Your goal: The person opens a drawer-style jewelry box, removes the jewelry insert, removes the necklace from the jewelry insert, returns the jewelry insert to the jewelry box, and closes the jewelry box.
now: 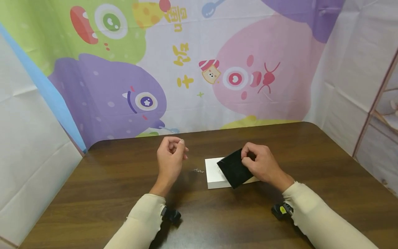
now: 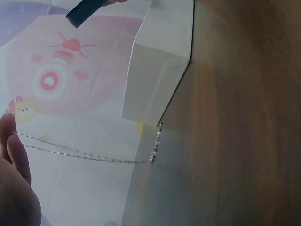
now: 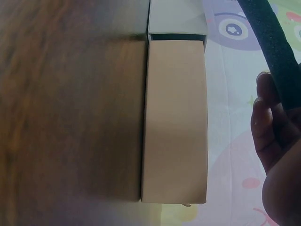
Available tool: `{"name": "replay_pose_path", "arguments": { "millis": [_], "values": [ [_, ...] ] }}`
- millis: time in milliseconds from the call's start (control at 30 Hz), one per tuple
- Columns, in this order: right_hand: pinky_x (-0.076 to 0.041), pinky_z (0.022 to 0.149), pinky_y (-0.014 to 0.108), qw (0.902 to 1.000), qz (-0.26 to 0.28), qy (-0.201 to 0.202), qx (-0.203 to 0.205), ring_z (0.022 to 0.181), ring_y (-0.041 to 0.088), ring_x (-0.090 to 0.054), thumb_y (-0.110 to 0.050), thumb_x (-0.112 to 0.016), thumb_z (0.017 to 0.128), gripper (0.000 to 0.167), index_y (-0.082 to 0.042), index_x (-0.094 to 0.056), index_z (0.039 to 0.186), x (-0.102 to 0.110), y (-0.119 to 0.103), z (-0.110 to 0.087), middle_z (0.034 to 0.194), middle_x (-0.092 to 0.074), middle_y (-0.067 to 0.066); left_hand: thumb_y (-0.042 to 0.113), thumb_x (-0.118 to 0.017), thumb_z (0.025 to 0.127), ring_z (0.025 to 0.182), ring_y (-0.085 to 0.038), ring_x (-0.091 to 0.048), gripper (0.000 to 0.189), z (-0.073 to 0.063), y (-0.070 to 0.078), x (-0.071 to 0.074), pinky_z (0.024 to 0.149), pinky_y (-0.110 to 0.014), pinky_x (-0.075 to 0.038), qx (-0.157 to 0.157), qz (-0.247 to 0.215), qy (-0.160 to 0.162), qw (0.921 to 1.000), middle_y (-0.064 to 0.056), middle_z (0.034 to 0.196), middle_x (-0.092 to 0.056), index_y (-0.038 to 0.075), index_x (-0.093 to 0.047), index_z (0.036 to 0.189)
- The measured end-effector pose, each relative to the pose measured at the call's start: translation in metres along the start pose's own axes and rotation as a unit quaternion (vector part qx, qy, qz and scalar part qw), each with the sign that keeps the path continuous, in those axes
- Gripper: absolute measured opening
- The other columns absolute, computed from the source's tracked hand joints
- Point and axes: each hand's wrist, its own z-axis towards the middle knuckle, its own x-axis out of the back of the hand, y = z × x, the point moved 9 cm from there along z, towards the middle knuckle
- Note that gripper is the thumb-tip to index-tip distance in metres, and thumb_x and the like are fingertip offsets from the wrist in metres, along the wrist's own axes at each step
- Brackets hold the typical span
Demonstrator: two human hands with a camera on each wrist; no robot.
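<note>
My left hand (image 1: 170,155) is raised above the table, left of the box, with thumb and fingertips pinching a thin silver chain (image 2: 117,161). Two strands run from the fingertips, and the chain's thicker end (image 1: 198,170) lies on the table near the box. A black square pad (image 1: 234,169) is tilted over the box, its right corner pinched between thumb and fingers of my right hand (image 1: 261,160). Under it sits a white box (image 1: 214,173), partly covered by the pad. In the right wrist view its tan inner tray (image 3: 176,122) sticks out of the white sleeve (image 3: 178,18).
The brown wooden table (image 1: 124,186) carries the box and chain. Behind it hangs a cloth (image 1: 192,107) printed with cartoon monsters. Dark wrist cameras are strapped to the left sleeve (image 1: 141,218) and the right sleeve (image 1: 317,207).
</note>
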Motion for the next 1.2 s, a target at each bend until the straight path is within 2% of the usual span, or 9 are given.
{"name": "replay_pose_path", "arguments": {
  "millis": [200,500,667,900,1200],
  "values": [
    [-0.042,0.057,0.029,1.0000,0.004,-0.002,-0.001,0.062,0.013,-0.051,0.005,-0.060,0.078,0.027,-0.021,-0.058,0.075,0.000,0.001,0.000,0.073,-0.058,-0.008,-0.006,-0.057,0.095,0.047,-0.016,-0.055,0.007,0.002,0.007,0.005,0.048,-0.028,-0.047,-0.025,-0.002,0.028,0.9993,-0.026,0.069,-0.061,-0.013,-0.055,0.095],
    [-0.041,0.057,0.028,0.9999,0.002,0.008,0.009,0.062,0.012,-0.051,0.006,-0.060,0.077,0.027,-0.021,-0.058,0.075,0.002,0.000,0.000,0.073,-0.057,-0.008,-0.008,-0.057,0.095,0.045,-0.011,-0.053,0.008,0.003,0.013,0.013,0.045,-0.020,-0.042,-0.045,-0.002,0.068,0.9967,-0.026,0.065,-0.059,-0.015,-0.054,0.095],
    [-0.040,0.057,0.028,0.9999,-0.001,0.012,0.012,0.063,0.012,-0.050,0.006,-0.061,0.076,0.027,-0.020,-0.058,0.075,0.002,-0.001,0.001,0.073,-0.057,-0.008,-0.007,-0.058,0.095,0.044,-0.010,-0.051,0.008,0.004,0.011,0.016,0.044,-0.020,-0.040,-0.043,-0.003,0.077,0.9961,-0.026,0.063,-0.058,-0.015,-0.055,0.094],
    [-0.040,0.056,0.028,0.9999,-0.005,0.009,0.010,0.061,0.012,-0.050,0.005,-0.061,0.076,0.025,-0.020,-0.058,0.075,0.002,-0.001,0.001,0.072,-0.057,-0.008,-0.006,-0.059,0.094,0.042,-0.010,-0.050,0.009,0.004,0.008,0.018,0.043,-0.021,-0.039,-0.033,-0.004,0.085,0.9958,-0.019,0.059,-0.056,-0.014,-0.056,0.093],
    [-0.042,0.057,0.029,1.0000,-0.006,0.002,0.000,0.062,0.013,-0.051,0.004,-0.062,0.077,0.025,-0.021,-0.058,0.075,0.000,0.001,0.001,0.072,-0.058,-0.008,-0.006,-0.060,0.094,0.042,-0.015,-0.049,0.009,0.003,0.007,0.020,0.043,-0.021,-0.040,-0.023,0.000,0.090,0.9957,-0.015,0.058,-0.055,-0.014,-0.057,0.093]
  ]
}}
